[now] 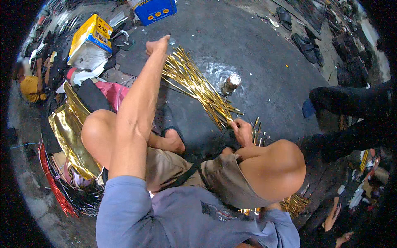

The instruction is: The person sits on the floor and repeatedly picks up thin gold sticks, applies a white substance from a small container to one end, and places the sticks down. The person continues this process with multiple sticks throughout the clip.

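I sit on the dark floor with my knees bent. My left hand reaches far forward at the spread far end of a bundle of thin gold foil-wrapped sticks, fingers closed, thumb up; the sticks fan out just beside it. My right hand is shut on the near end of the same bundle, close to my right knee. More gold sticks lie under my right knee.
A small foil-topped bottle stands just right of the bundle. A gold foil sheet and red and black wires lie at my left. Yellow and blue boxes, sandals, and another person's dark legs surround the spot.
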`<state>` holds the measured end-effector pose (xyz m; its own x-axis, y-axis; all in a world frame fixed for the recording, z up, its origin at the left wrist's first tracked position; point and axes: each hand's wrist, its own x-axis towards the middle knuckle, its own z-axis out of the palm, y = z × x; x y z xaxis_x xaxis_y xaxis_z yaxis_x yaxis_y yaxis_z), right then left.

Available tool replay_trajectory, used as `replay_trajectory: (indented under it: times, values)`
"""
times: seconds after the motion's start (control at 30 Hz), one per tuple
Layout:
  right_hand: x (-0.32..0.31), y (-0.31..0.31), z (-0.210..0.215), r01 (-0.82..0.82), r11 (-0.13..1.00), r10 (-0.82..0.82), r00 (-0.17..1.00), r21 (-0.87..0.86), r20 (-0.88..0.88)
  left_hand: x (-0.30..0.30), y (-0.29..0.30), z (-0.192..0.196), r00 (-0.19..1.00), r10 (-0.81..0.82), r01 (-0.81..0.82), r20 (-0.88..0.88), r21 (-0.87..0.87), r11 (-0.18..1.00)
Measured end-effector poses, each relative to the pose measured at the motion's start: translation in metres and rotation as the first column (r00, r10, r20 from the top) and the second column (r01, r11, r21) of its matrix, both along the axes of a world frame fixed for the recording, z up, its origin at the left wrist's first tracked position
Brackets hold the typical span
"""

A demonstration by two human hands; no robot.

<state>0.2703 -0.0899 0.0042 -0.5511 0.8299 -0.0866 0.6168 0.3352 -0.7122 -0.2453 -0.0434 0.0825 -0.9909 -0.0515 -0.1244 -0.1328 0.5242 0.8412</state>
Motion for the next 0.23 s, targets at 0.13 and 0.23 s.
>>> replay_trajectory:
  times: [0.13,0.23]
  values:
    - [0.001,0.01,0.002,-0.029,0.991,-0.017,0.942,0.13,0.334,0.019,0.04,0.086,0.882,-0.457,0.457,0.116,0.033,0.889]
    - [-0.029,0.016,0.017,-0.139,0.988,0.111,0.937,0.062,0.331,0.008,0.03,0.186,0.474,-0.878,0.848,-0.07,-0.232,0.477]
